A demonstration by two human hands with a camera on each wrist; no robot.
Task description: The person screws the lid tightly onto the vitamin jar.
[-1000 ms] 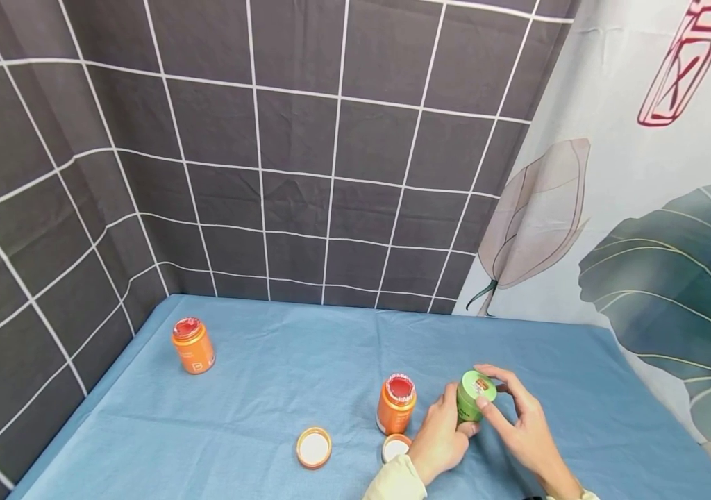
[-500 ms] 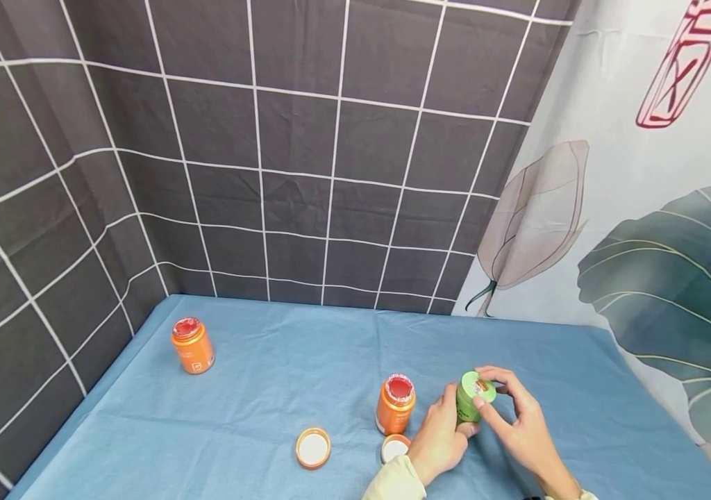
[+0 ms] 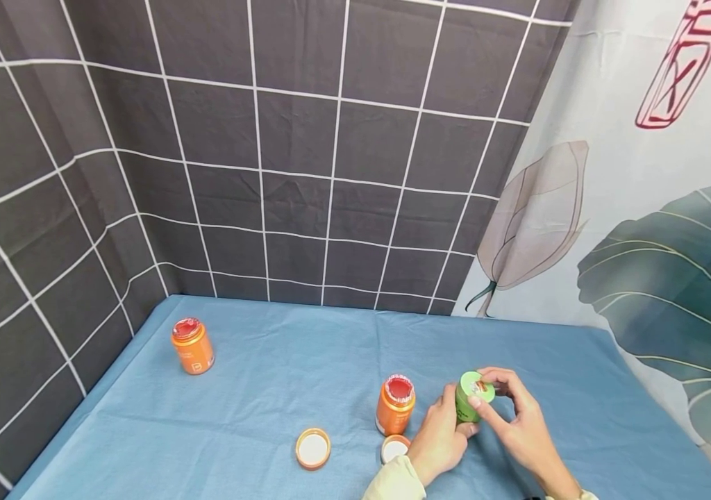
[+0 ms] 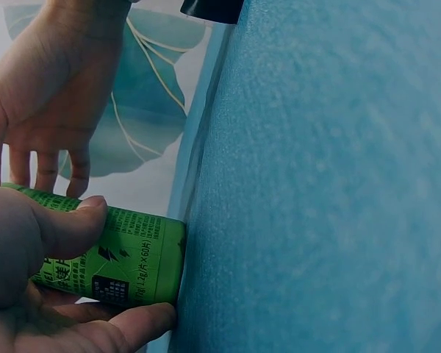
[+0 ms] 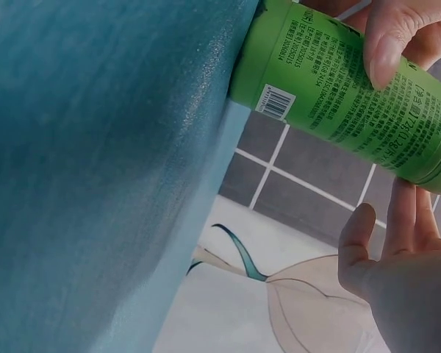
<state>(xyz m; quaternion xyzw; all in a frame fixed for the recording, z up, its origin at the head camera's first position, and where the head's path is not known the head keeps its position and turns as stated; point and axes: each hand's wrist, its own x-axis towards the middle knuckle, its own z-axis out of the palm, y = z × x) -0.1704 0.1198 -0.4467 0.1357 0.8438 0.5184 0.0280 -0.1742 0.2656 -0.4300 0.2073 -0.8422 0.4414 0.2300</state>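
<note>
A green bottle (image 3: 465,411) with dark printing stands on the blue cloth at the right of the head view. My left hand (image 3: 438,440) grips its body from the left, thumb across the label in the left wrist view. My right hand (image 3: 523,425) pinches the light green lid (image 3: 479,384), thumb in front and fingers behind. In the right wrist view the base of the bottle (image 5: 309,81) meets the cloth, and right fingertips touch the lid end. Close to my left hand stands an uncapped orange jar (image 3: 395,410) with a red top opening.
One orange cap (image 3: 396,448), white inside facing up, lies partly behind my left wrist. Farther left on the cloth (image 3: 255,389) is another orange cap (image 3: 314,448). A second open orange jar (image 3: 194,347) stands at the far left, near the dark tiled-pattern curtain (image 3: 293,201).
My right thumb and fingers have shifted slightly round the lid, the thumb toward the left. The left hand and the bottle stay nearly in place; jars and caps are unmoved.
</note>
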